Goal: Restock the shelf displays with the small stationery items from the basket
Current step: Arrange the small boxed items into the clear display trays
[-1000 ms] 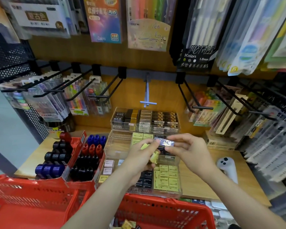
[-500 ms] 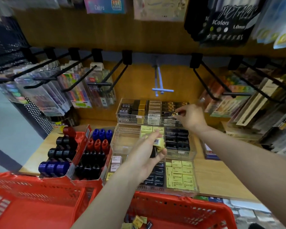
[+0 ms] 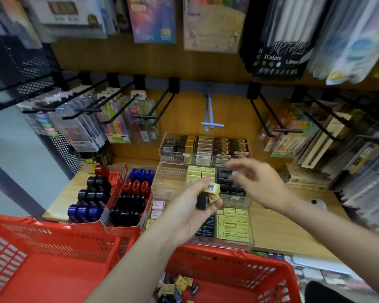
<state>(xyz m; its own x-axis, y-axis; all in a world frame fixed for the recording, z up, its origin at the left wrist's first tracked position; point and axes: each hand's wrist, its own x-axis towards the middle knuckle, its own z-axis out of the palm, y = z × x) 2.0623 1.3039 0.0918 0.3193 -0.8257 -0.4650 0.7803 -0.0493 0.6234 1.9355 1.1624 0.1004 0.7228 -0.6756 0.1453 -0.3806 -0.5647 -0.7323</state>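
Observation:
My left hand (image 3: 194,209) grips a small bunch of yellow and black erasers (image 3: 209,193) above the clear acrylic display trays (image 3: 169,178). My right hand (image 3: 257,184) hovers just to the right of it over the middle tray, blurred, fingers loosely spread and holding nothing. The back tray (image 3: 204,147) is full of black and gold boxes. The front tray (image 3: 234,224) holds yellow and black erasers. The red basket (image 3: 239,267) at the bottom contains several loose small erasers (image 3: 177,285).
A red carton of ink bottles (image 3: 109,193) stands left of the trays. A second red basket (image 3: 42,259) sits at bottom left. Black peg hooks (image 3: 149,114) with hanging pen packs jut out above the shelf. Boxed stationery (image 3: 328,145) crowds the right side.
My right hand has come back from the rear tray toward my left hand, now empty. The left hand keeps its erasers in about the same place.

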